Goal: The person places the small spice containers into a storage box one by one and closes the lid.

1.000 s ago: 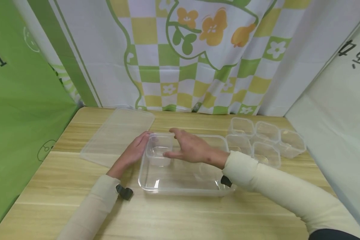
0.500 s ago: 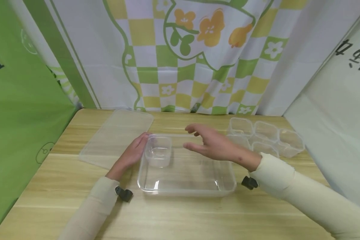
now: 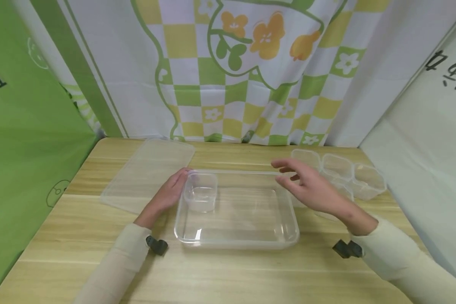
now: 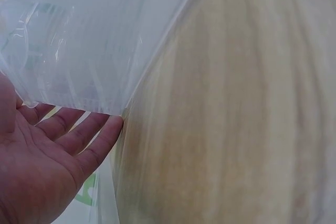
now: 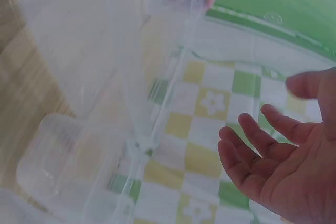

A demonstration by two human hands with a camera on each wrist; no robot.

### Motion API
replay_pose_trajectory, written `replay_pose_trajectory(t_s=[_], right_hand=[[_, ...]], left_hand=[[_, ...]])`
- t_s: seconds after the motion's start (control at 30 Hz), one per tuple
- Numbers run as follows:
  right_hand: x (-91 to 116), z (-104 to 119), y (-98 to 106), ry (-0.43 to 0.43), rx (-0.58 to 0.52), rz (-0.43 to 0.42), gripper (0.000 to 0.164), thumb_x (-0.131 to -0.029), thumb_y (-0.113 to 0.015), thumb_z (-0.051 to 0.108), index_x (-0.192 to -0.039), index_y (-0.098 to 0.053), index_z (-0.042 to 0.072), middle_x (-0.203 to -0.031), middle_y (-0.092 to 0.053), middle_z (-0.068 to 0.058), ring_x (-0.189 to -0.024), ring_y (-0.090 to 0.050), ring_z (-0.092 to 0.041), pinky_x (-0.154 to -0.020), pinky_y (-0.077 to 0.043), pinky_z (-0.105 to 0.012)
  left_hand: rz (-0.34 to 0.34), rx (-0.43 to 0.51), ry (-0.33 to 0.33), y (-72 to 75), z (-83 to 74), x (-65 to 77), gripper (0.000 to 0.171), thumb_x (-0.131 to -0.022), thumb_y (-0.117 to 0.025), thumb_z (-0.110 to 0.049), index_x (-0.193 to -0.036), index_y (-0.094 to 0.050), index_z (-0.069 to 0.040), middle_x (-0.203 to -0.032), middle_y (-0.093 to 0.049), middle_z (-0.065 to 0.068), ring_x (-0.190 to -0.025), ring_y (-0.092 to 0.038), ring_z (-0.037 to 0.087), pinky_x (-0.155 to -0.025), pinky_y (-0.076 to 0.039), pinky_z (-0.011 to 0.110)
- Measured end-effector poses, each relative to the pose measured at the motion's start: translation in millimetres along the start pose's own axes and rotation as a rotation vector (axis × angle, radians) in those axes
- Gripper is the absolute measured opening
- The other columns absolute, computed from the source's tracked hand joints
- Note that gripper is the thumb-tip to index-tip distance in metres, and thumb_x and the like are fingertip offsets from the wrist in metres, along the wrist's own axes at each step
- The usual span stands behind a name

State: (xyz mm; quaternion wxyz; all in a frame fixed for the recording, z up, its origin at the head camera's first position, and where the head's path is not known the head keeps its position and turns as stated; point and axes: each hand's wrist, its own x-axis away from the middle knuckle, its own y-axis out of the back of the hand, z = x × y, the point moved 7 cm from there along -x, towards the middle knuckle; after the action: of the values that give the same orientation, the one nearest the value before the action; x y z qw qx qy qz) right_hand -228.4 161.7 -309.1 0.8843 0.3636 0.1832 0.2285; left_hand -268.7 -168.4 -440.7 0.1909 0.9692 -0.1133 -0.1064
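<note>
A large clear plastic container (image 3: 235, 244) stands mid-table, with one small clear tub (image 3: 201, 194) inside at its back left corner. My left hand (image 3: 172, 188) rests against the container's left side, fingertips at the rear corner of the rim. In the left wrist view, the fairly straight fingers of that hand (image 4: 63, 145) touch the container wall (image 4: 84, 51). Over the container's right rim hovers my right hand (image 3: 311, 190), fingers loosely bent and holding nothing. It partly covers the group of small clear tubs (image 3: 338, 166) behind it. The right wrist view shows this hand (image 5: 283, 161) with its fingers spread.
A flat clear lid (image 3: 144, 169) lies on the wooden table (image 3: 235, 278) at the back left. Several small tubs, one of them a tub (image 3: 368, 181) at the far right, stand together. A patterned curtain (image 3: 228, 93) hangs along the table's back edge.
My right hand has moved right, from above the small tub inside the container to near the tubs on the right. The left hand and the container stay in place.
</note>
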Motion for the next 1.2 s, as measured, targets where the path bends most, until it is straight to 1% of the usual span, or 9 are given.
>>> replay_pose_trajectory(t_s=[0.1, 0.17, 0.23, 0.3, 0.5, 0.77, 0.9, 1.0, 1.2], right_hand=[[10, -7, 9, 0.000, 0.007, -0.044, 0.036, -0.109, -0.055, 0.014, -0.143, -0.055, 0.003, -0.140, -0.059, -0.012, -0.123, -0.059, -0.029, -0.096, -0.051, -0.048], [16, -13, 14, -0.010, 0.021, -0.075, 0.035, -0.108, -0.055, 0.013, -0.142, -0.056, 0.004, -0.139, -0.061, -0.011, -0.123, -0.059, -0.029, -0.095, -0.051, -0.045], [23, -20, 20, -0.028, 0.036, -0.101, 0.035, -0.108, -0.055, 0.014, -0.143, -0.056, 0.005, -0.139, -0.061, -0.012, -0.122, -0.059, -0.030, -0.092, -0.052, -0.045], [30, -29, 25, -0.057, 0.041, -0.124, 0.036, -0.108, -0.056, 0.016, -0.143, -0.056, 0.006, -0.139, -0.060, -0.013, -0.122, -0.059, -0.034, -0.091, -0.052, -0.049], [53, -60, 37, -0.170, 0.050, -0.171, 0.042, -0.106, -0.062, 0.025, -0.144, -0.055, 0.009, -0.147, -0.052, -0.017, -0.131, -0.050, -0.043, -0.098, -0.045, -0.061], [81, -96, 51, -0.228, 0.089, -0.183, 0.052, -0.104, -0.065, 0.023, -0.148, -0.048, 0.002, -0.150, -0.045, -0.025, -0.134, -0.041, -0.051, -0.100, -0.039, -0.062], [94, -112, 54, -0.298, 0.078, -0.160, 0.066, -0.103, -0.065, 0.028, -0.155, -0.035, 0.000, -0.155, -0.036, -0.030, -0.135, -0.036, -0.057, -0.100, -0.037, -0.070], [102, -121, 56, -0.345, 0.066, -0.143, 0.076, -0.103, -0.066, 0.031, -0.159, -0.026, 0.000, -0.157, -0.029, -0.033, -0.136, -0.032, -0.060, -0.100, -0.035, -0.073], [113, -133, 57, -0.373, 0.025, -0.129, 0.085, -0.100, -0.070, 0.031, -0.161, -0.019, -0.001, -0.158, -0.026, -0.035, -0.137, -0.030, -0.060, -0.102, -0.033, -0.073]], left_hand=[[-0.005, 0.004, 0.008, 0.2, 1.2, 0.7, 0.041, -0.115, -0.031, -0.022, -0.134, -0.057, 0.003, -0.128, -0.062, 0.024, -0.127, -0.054, 0.042, -0.114, -0.034, 0.058], [-0.007, 0.000, 0.012, 0.0, 2.5, 1.1, 0.041, -0.115, -0.031, -0.022, -0.134, -0.058, 0.002, -0.127, -0.062, 0.023, -0.127, -0.054, 0.042, -0.114, -0.035, 0.057], [-0.008, -0.007, 0.014, -0.4, 3.1, 1.4, 0.041, -0.115, -0.031, -0.022, -0.135, -0.057, 0.002, -0.127, -0.062, 0.023, -0.127, -0.054, 0.041, -0.114, -0.035, 0.057], [-0.008, -0.016, 0.016, -0.6, 3.4, 1.8, 0.042, -0.115, -0.031, -0.023, -0.135, -0.057, 0.001, -0.128, -0.062, 0.022, -0.127, -0.054, 0.041, -0.114, -0.035, 0.057], [-0.008, -0.034, 0.013, 0.6, 0.9, 3.2, 0.043, -0.115, -0.029, -0.025, -0.135, -0.057, 0.001, -0.129, -0.062, 0.022, -0.129, -0.053, 0.042, -0.114, -0.034, 0.058], [0.000, -0.030, 0.013, 1.5, 0.2, 0.9, 0.043, -0.115, -0.029, -0.025, -0.135, -0.056, 0.001, -0.124, -0.063, 0.023, -0.121, -0.056, 0.042, -0.110, -0.038, 0.060], [0.007, -0.022, 0.023, 1.6, 0.7, 0.2, 0.044, -0.115, -0.029, -0.026, -0.136, -0.056, 0.001, -0.124, -0.063, 0.022, -0.121, -0.057, 0.041, -0.109, -0.039, 0.059], [0.010, -0.021, 0.026, 0.9, 0.8, -0.4, 0.044, -0.115, -0.029, -0.027, -0.137, -0.056, 0.001, -0.126, -0.063, 0.022, -0.122, -0.056, 0.041, -0.110, -0.038, 0.059], [0.004, -0.018, 0.025, -0.1, 1.9, -1.3, 0.043, -0.115, -0.030, -0.026, -0.134, -0.058, 0.000, -0.123, -0.063, 0.021, -0.120, -0.057, 0.040, -0.109, -0.039, 0.058]])
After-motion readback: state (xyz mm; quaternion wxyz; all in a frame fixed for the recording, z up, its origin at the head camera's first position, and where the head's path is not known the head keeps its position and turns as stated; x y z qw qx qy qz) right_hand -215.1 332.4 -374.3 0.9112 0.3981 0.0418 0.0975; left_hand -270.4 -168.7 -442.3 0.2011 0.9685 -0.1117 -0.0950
